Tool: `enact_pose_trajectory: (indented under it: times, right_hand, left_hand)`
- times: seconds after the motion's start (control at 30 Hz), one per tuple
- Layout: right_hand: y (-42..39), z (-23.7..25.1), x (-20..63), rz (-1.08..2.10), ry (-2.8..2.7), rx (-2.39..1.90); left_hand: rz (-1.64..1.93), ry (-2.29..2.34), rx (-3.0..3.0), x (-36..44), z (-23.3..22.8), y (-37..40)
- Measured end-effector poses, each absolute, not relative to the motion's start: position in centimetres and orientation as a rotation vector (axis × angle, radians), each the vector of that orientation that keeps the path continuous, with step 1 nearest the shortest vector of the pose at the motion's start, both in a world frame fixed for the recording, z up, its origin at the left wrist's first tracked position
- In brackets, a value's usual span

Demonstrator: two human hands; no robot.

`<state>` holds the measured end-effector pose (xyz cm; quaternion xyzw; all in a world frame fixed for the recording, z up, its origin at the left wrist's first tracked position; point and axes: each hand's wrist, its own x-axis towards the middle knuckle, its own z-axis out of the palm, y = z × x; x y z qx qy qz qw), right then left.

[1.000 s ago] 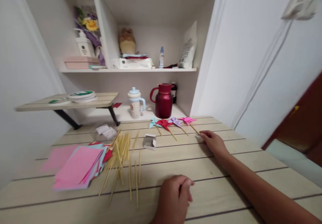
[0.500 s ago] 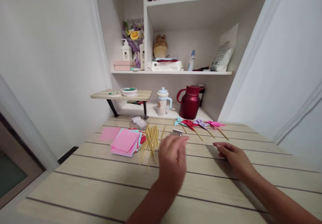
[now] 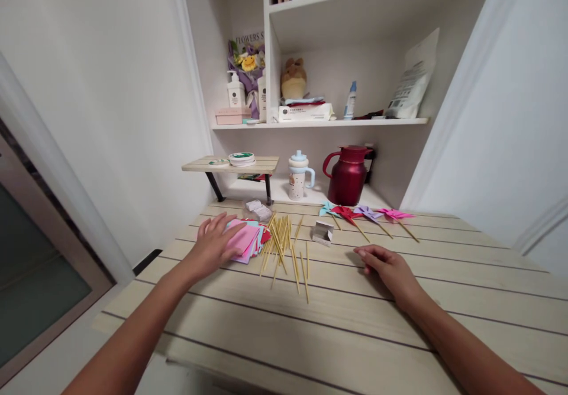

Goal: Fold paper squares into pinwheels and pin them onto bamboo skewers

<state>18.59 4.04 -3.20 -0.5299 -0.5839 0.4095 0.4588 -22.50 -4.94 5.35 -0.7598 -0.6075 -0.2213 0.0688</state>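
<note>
Left hand (image 3: 213, 244) lies spread flat on the stack of pink paper squares (image 3: 243, 238), gripping nothing; pale wooden sticks (image 3: 284, 242) at its three o'clock; right hand (image 3: 385, 263) rests open, empty

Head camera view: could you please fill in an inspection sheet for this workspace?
Surface: pale slatted table.
Job's things: paper stack; wooden sticks scattered beside it.
Clutter: small box; four pinwheels in a row; red jug; cup.
Grippers: left hand flat on the paper stack; right hand resting on the table, holding nothing.
Cables: nothing seen.
Surroundings: white walls; shelves with bottles and a plush toy.
</note>
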Motion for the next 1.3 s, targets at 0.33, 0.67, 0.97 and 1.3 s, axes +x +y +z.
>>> enact_pose_trajectory:
  times: [0.33, 0.67, 0.97, 1.3]
  right_hand:
    - [3.9, -3.2, 18.8, 1.055, -1.419, -1.301]
    - [4.3, -3.9, 19.0, 1.071, -1.486, -1.305]
    - [3.8, -3.1, 18.6, 1.121, -1.491, -1.32]
    - [3.3, -2.4, 18.2, 1.14, -1.492, -1.278]
  left_hand:
    - [-0.484, -1.837, -2.447, -22.5, 4.2, -4.5]
    - [-0.765, -1.956, -2.273, -22.7, 3.5, -4.0]
    - [-1.017, -2.05, -1.942, -22.0, 3.6, -3.4]
    - [-1.295, -2.205, -1.76, -24.1, 2.9, -3.1]
